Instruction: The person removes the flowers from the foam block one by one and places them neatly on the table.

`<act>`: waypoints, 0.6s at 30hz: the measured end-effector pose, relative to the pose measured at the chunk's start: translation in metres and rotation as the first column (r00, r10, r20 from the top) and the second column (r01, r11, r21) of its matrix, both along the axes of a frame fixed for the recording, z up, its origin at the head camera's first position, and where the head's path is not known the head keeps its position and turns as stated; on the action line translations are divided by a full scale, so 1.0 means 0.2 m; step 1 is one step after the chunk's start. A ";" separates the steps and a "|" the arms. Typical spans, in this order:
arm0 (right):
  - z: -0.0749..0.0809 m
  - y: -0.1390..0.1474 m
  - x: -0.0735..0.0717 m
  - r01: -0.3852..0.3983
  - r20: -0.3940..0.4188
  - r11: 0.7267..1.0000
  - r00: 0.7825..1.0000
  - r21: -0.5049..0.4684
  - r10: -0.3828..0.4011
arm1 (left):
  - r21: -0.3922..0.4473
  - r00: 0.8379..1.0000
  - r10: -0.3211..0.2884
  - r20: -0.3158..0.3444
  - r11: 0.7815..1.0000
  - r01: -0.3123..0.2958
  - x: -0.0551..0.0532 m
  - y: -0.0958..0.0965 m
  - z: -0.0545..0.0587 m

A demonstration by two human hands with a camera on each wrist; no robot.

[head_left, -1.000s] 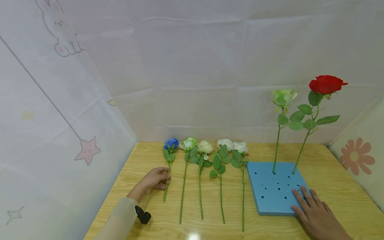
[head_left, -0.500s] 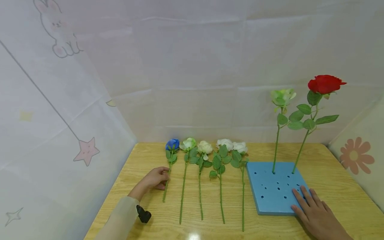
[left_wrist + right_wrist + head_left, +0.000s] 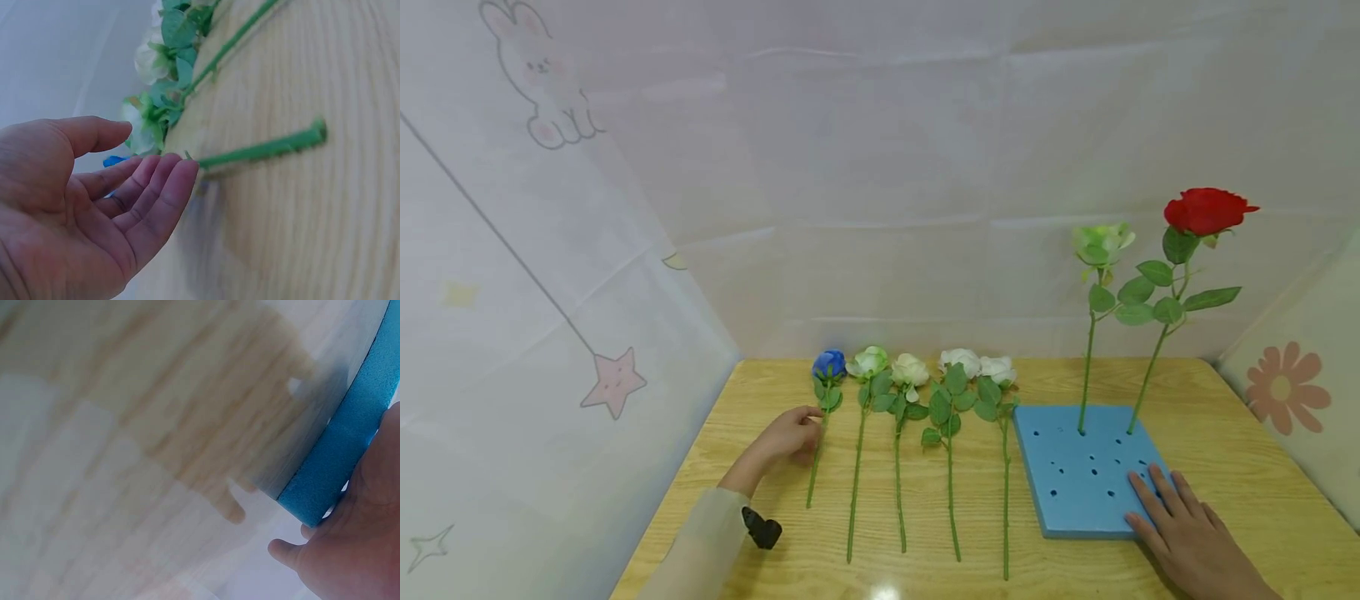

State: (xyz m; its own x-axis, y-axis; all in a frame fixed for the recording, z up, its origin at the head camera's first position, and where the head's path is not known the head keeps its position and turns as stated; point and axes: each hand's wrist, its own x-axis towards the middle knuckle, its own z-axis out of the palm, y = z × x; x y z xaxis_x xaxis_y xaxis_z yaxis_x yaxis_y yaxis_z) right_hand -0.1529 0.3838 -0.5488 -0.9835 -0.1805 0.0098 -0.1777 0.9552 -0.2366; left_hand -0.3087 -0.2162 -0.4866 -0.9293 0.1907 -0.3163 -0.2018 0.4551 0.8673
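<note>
My left hand (image 3: 786, 435) is beside the stem of a blue rose (image 3: 829, 365) that lies at the left end of a row of roses. In the left wrist view the fingers of this left hand (image 3: 106, 206) are loosely bent, the thumb stands apart, and the fingertips overlap the green stem (image 3: 269, 149). My right hand (image 3: 1197, 533) rests with spread fingers on the near right corner of a blue foam board (image 3: 1078, 521) with holes. In the right wrist view the right hand (image 3: 356, 544) lies against the board's edge (image 3: 337, 456).
Right of the blue rose lie a green-white rose (image 3: 868, 361), a cream rose (image 3: 910, 372) and two white roses (image 3: 960, 362). A pale green rose (image 3: 1102, 245) and a red rose (image 3: 1208, 212) stand in the board. A fabric wall (image 3: 880, 208) closes the back of the table.
The blue rose has shifted slightly right, towards the green-white one. My left fingers have drawn up and loosened from around its stem. The right hand has stayed on the board.
</note>
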 end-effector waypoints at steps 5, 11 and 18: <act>0.00 0.00 0.00 0.002 0.000 1.000 1.000 -0.007 -0.002 | 0.008 0.996 -0.078 -0.033 0.997 0.078 -0.02 0.07 0.04; 0.00 0.00 0.00 0.007 0.001 1.000 1.000 -0.013 -0.007 | 0.045 0.990 -0.134 -0.054 0.990 0.136 -0.08 0.20 0.06; 0.00 0.00 0.01 -0.005 -0.028 1.000 1.000 -0.008 0.005 | 0.059 0.978 -0.194 -0.082 0.978 0.199 -0.10 0.39 0.11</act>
